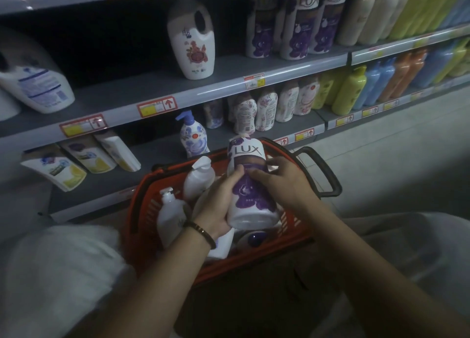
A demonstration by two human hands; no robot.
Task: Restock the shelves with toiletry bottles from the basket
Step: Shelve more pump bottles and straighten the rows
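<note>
A white and purple LUX bottle (250, 185) is held upright above the red basket (142, 205). My left hand (218, 205) grips its lower left side, and my right hand (282, 182) curls round its right side. Inside the basket lie more white bottles, one with a pump top (170, 215), one taller (199, 177), and a purple cap (255, 237) shows under the held bottle. Matching LUX bottles (297, 24) stand on the middle shelf at the upper right.
Grey shelves (157, 83) carry a white floral jug (192, 40), a large white jug (33, 80) at left, refill pouches (73, 164) low left, a blue pump bottle (192, 136), floral bottles (264, 108) and coloured bottles (381, 83) at right. The basket's black handle (323, 169) sticks out right.
</note>
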